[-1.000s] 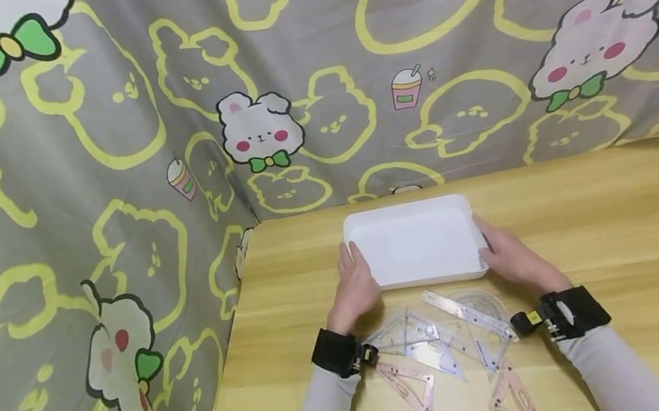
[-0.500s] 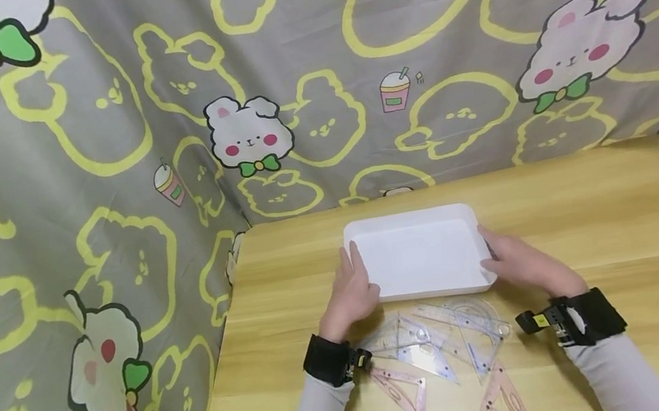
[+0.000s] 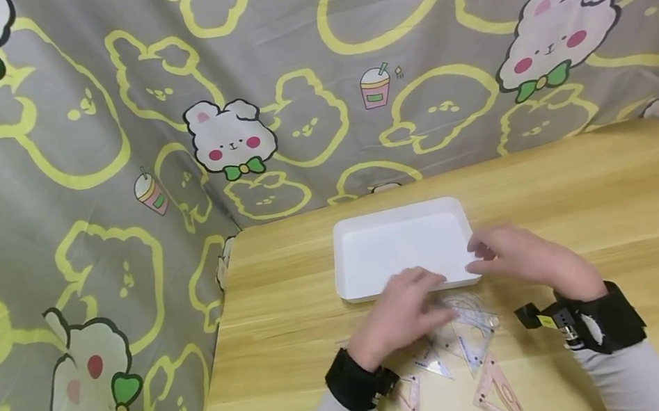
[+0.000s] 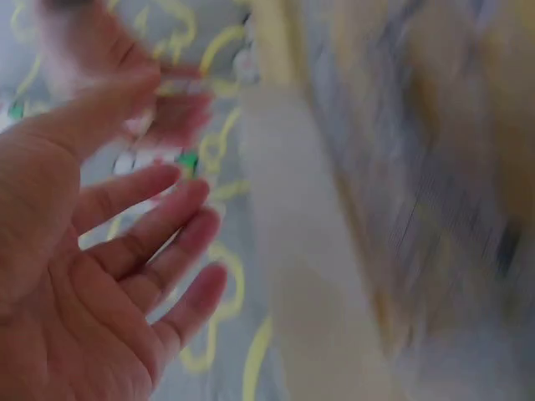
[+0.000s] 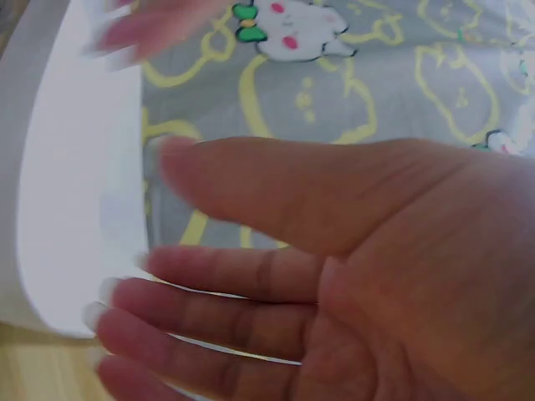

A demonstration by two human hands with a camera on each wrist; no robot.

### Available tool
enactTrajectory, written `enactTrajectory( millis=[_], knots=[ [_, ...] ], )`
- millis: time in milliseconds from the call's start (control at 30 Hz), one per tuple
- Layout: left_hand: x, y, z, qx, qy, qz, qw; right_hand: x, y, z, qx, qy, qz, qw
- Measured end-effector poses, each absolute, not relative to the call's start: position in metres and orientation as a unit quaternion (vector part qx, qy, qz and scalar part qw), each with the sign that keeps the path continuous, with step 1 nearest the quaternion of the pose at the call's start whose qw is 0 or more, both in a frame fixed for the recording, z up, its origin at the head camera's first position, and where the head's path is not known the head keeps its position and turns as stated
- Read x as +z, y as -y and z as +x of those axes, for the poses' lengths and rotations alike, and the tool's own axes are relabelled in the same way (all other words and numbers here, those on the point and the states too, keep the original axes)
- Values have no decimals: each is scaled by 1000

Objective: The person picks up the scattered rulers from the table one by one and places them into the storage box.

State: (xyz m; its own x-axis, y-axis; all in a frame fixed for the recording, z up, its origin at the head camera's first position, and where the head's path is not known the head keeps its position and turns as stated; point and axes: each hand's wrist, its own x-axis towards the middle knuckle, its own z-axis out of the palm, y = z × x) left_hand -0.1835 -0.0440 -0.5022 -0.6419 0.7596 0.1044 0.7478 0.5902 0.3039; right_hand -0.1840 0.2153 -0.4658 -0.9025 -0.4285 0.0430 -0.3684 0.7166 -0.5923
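Observation:
A shallow white tray (image 3: 401, 248) lies on the wooden table. My left hand (image 3: 400, 315) is over its near edge and the clear drawing tools, fingers loosely bent, holding nothing; the left wrist view shows the palm (image 4: 79, 284) bare. Beside the tray's near right corner is my right hand (image 3: 527, 258), its fingers (image 5: 217, 313) extended and gripping nothing; whether they touch the rim I cannot tell. Below the tray lie a clear protractor (image 3: 476, 304), blue-marked set squares (image 3: 472, 354), a pink set square (image 3: 500, 395) and another pink one (image 3: 412, 401). The left arm partly covers the pile.
The wooden table (image 3: 621, 213) extends to the right of the tray. A grey patterned curtain (image 3: 294, 42) hangs behind the table and along its left side. Black wrist straps (image 3: 611, 317) with small cameras sit on both forearms.
My left hand has left the tray's left side and moved right, over its near edge. The right hand has loosened from the right side. The head view has shifted slightly.

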Motion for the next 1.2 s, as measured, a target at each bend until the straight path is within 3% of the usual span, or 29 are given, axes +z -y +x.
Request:
enactTrajectory(
  millis=[233, 633, 933, 1200],
  knots=[
    [-522, 20, -165, 37, -889, 454, 54, -460, -205, -179, -305, -916, -244, 92],
    [-527, 17, -161, -11, -895, 445, 45, -468, -194, -183, -307, -901, -272, 142],
    [-524, 27, -179, 243, -848, 448, 144, -476, -194, -187, -390, -843, -307, 208],
    [-510, 42, -188, 397, -807, 407, 162, -478, -200, -187, -497, -756, -312, 288]
  ],
)
